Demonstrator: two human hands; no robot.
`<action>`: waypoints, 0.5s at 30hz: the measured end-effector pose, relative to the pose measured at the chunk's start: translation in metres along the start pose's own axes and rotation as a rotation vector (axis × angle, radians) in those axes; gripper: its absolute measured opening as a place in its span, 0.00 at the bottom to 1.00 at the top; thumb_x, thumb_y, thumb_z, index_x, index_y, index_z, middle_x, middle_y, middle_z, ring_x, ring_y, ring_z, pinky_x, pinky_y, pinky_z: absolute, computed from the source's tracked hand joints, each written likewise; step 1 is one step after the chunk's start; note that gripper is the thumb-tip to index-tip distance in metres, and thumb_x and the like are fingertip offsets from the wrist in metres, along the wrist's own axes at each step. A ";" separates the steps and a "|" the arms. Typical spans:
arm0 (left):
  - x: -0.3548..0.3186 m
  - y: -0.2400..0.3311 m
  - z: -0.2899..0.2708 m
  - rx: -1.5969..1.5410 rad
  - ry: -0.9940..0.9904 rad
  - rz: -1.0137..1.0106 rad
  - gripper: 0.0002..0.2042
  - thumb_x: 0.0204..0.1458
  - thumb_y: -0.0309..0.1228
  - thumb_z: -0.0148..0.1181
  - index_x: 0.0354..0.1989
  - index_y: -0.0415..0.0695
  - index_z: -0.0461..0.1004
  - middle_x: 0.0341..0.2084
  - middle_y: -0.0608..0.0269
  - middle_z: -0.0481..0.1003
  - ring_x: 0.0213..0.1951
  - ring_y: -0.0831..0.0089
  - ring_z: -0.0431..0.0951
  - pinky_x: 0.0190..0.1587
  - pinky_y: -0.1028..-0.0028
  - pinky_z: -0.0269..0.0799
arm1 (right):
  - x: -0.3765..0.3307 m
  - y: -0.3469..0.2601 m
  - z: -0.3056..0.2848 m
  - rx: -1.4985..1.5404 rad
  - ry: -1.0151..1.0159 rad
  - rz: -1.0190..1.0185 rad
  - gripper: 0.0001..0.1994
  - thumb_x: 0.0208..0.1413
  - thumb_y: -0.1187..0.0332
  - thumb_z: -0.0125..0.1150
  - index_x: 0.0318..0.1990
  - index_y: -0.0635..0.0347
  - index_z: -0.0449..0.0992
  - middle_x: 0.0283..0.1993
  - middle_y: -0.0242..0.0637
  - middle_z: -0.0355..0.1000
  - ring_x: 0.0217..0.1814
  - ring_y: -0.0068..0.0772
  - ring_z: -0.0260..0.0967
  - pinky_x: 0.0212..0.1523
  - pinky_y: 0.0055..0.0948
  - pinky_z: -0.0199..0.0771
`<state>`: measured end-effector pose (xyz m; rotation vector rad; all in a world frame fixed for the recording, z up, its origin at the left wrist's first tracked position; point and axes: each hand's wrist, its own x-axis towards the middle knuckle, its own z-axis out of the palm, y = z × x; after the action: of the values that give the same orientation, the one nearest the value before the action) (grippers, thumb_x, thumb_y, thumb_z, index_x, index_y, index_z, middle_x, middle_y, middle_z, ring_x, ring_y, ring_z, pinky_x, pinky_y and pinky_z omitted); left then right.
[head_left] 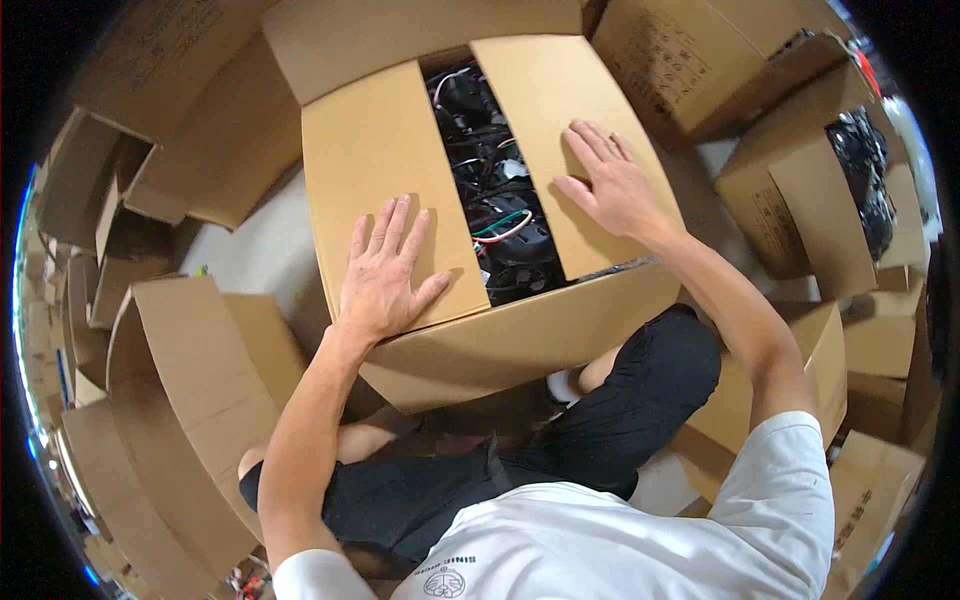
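Note:
A large brown cardboard box stands right in front of me, between my knees. Its left flap and right flap are folded inward, with a gap running between them. Through the gap show black parts with red, white and green wires; their exact kind I cannot make out. My left hand lies flat on the left flap near its front edge, fingers spread. Farther away, my right hand rests flat on the right flap, fingers stretched out. The far flap stands raised behind them.
Tall open cartons crowd my left side. At the right stands a carton with dark, shiny contents showing. More cardboard boxes stand at the back right. Grey floor shows left of the box.

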<state>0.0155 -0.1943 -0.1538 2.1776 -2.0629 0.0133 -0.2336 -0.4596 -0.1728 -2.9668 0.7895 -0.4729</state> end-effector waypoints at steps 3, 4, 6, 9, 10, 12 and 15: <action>-0.011 -0.011 0.019 -0.028 -0.004 0.039 0.37 0.59 0.49 0.56 0.72 0.41 0.57 0.73 0.43 0.52 0.73 0.47 0.52 0.74 0.51 0.43 | -0.004 -0.010 0.011 0.013 -0.071 0.206 0.42 0.62 0.39 0.49 0.70 0.67 0.57 0.75 0.59 0.51 0.80 0.53 0.42 0.76 0.57 0.40; -0.016 -0.018 0.020 -0.064 -0.032 0.044 0.37 0.59 0.49 0.56 0.72 0.41 0.57 0.73 0.44 0.52 0.73 0.47 0.52 0.74 0.51 0.44 | -0.009 -0.008 0.012 0.011 -0.083 0.287 0.43 0.61 0.38 0.50 0.71 0.68 0.56 0.75 0.60 0.50 0.81 0.52 0.40 0.76 0.58 0.40; -0.042 -0.027 0.009 -0.124 -0.042 0.077 0.35 0.59 0.47 0.57 0.71 0.42 0.58 0.73 0.46 0.52 0.73 0.47 0.51 0.74 0.51 0.44 | -0.038 -0.002 0.006 -0.001 -0.087 0.363 0.45 0.61 0.36 0.50 0.70 0.71 0.56 0.74 0.63 0.51 0.80 0.54 0.43 0.75 0.60 0.42; -0.085 -0.016 -0.025 -0.213 -0.217 0.178 0.38 0.56 0.47 0.60 0.71 0.38 0.56 0.73 0.45 0.52 0.74 0.48 0.51 0.75 0.53 0.44 | -0.098 0.042 -0.022 0.127 -0.196 0.580 0.49 0.59 0.33 0.50 0.69 0.77 0.54 0.71 0.67 0.55 0.76 0.58 0.50 0.73 0.59 0.47; -0.102 -0.014 -0.033 -0.159 -0.262 0.222 0.39 0.55 0.45 0.62 0.71 0.37 0.56 0.73 0.46 0.53 0.74 0.51 0.51 0.75 0.54 0.46 | -0.105 0.051 -0.029 0.301 -0.273 0.707 0.52 0.59 0.32 0.50 0.68 0.79 0.52 0.68 0.69 0.58 0.74 0.60 0.55 0.72 0.57 0.51; -0.120 -0.019 -0.039 -0.101 -0.300 0.255 0.39 0.54 0.43 0.64 0.71 0.37 0.56 0.72 0.47 0.54 0.74 0.53 0.52 0.75 0.55 0.48 | -0.097 0.045 -0.042 0.342 -0.390 0.734 0.53 0.59 0.31 0.51 0.68 0.81 0.52 0.65 0.69 0.62 0.70 0.60 0.61 0.70 0.53 0.58; -0.138 -0.035 -0.022 0.578 -0.189 0.473 0.38 0.53 0.43 0.60 0.69 0.35 0.57 0.72 0.47 0.55 0.74 0.56 0.54 0.74 0.56 0.50 | -0.076 0.027 -0.062 0.414 -0.557 0.799 0.51 0.58 0.31 0.54 0.63 0.82 0.58 0.58 0.65 0.69 0.62 0.56 0.70 0.60 0.45 0.70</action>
<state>0.0439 -0.0529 -0.1497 1.9324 -2.9300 0.5332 -0.3284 -0.4431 -0.1378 -2.0003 1.4350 0.2062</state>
